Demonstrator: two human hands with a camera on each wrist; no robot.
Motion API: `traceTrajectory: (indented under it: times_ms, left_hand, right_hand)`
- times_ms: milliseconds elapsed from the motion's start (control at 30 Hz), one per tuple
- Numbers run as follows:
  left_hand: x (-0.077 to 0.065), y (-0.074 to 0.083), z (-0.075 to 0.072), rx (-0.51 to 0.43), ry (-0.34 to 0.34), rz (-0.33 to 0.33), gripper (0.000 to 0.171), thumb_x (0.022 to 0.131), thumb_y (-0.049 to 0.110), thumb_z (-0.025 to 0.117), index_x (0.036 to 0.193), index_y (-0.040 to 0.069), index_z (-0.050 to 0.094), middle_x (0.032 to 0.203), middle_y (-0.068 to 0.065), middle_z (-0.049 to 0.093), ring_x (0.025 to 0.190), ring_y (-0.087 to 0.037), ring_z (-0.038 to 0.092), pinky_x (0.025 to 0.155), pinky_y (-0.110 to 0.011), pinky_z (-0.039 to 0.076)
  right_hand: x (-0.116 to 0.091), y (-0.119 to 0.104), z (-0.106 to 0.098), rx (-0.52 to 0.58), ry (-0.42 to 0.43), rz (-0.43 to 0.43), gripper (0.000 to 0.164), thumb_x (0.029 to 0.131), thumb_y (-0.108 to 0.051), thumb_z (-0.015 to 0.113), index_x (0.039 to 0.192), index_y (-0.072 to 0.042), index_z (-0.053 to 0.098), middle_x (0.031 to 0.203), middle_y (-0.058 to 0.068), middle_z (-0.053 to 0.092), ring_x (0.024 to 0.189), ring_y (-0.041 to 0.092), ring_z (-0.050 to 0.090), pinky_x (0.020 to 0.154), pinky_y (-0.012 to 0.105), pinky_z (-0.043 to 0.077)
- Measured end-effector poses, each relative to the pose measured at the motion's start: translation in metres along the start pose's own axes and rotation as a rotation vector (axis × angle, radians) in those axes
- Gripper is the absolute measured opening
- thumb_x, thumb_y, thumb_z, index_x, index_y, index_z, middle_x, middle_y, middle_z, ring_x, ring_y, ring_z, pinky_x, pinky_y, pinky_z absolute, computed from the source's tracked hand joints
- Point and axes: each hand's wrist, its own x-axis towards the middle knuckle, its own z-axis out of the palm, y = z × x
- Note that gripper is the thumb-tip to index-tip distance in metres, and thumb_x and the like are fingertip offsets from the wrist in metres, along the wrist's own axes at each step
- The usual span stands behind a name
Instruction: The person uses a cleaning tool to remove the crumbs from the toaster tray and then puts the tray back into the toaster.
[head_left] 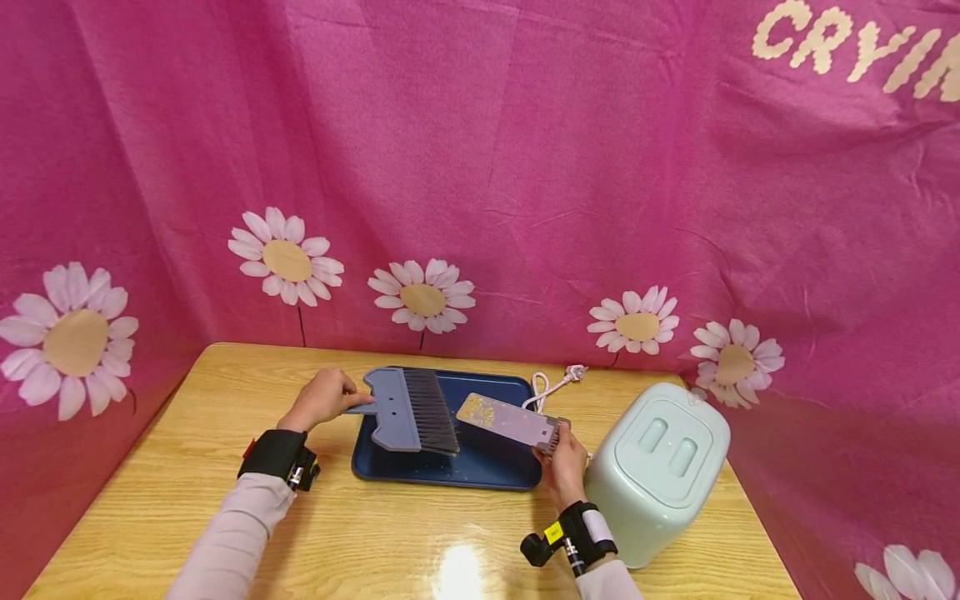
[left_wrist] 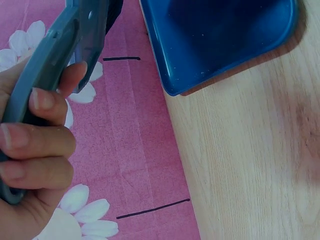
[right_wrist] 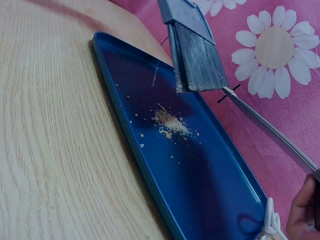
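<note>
My left hand [head_left: 322,398] grips the handle of a grey-blue hand brush [head_left: 393,408], its dark bristles pointing right above the left half of a dark blue tray [head_left: 480,477]. In the left wrist view the fingers curl round the brush handle [left_wrist: 50,60]. With my right hand [head_left: 566,467] I hold a slim, flat crumb tray [head_left: 517,422] by its dark end, over the blue tray's right half. Yellowish crumbs [head_left: 476,410] cover its far end. A small heap of crumbs [right_wrist: 170,124] lies in the blue tray; in the right wrist view the bristles [right_wrist: 202,62] come close to the crumb tray's tip.
A tall mint-green appliance [head_left: 652,475] with two slot-shaped recesses on top stands right of the tray. Its white cord and plug [head_left: 575,372] lie behind the tray. A pink flowered cloth [head_left: 510,208] hangs behind the wooden table [head_left: 375,533].
</note>
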Motion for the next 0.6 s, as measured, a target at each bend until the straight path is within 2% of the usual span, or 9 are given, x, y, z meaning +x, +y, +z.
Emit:
traceTrajectory:
  times_ms: [200,300,400,500,600]
  left_hand:
    - [-0.002,-0.005,0.001,0.069,0.035,-0.017,0.035,0.075,0.022,0.07,0.047,0.009,0.053,0.049,0.009,0.024,0.045,-0.007,0.027,0.044,-0.022,0.018]
    - [-0.003,-0.008,-0.003,0.065,0.056,-0.015,0.037,0.075,0.022,0.071,0.047,0.007,0.053,0.049,0.009,0.024,0.046,-0.007,0.027,0.044,-0.022,0.018]
    - [-0.001,-0.01,-0.007,0.0,0.062,-0.002,0.038,0.076,0.021,0.07,0.047,0.004,0.053,0.05,0.008,0.024,0.047,-0.008,0.027,0.045,-0.022,0.019]
    - [0.001,-0.007,-0.007,-0.11,0.052,0.025,0.036,0.078,0.021,0.068,0.049,0.005,0.054,0.048,0.008,0.028,0.045,-0.009,0.031,0.045,-0.022,0.023]
    - [0.005,-0.001,-0.003,-0.22,0.027,0.062,0.033,0.079,0.022,0.067,0.052,0.006,0.057,0.047,0.008,0.031,0.042,-0.008,0.034,0.044,-0.022,0.026]
  right_hand:
    - [-0.003,-0.002,-0.001,-0.047,-0.001,0.012,0.047,0.098,-0.026,0.029,0.123,0.013,0.039,0.072,-0.001,0.055,0.053,0.004,0.051,0.057,0.018,0.047]
    - [-0.003,-0.002,-0.001,-0.055,-0.005,0.017,0.046,0.098,-0.025,0.029,0.123,0.013,0.039,0.072,-0.001,0.055,0.054,0.005,0.052,0.058,0.019,0.048]
    - [0.0,-0.001,-0.002,-0.043,-0.011,0.019,0.046,0.099,-0.024,0.028,0.123,0.014,0.037,0.073,0.0,0.056,0.055,0.006,0.053,0.059,0.02,0.048]
    - [0.005,0.005,-0.001,-0.03,-0.005,0.002,0.048,0.098,-0.026,0.029,0.124,0.014,0.037,0.078,0.002,0.057,0.059,0.007,0.054,0.06,0.022,0.049]
    - [0.027,0.028,-0.007,0.018,-0.043,-0.038,0.048,0.097,-0.03,0.035,0.121,0.011,0.043,0.082,0.007,0.058,0.062,0.01,0.056,0.06,0.025,0.05]
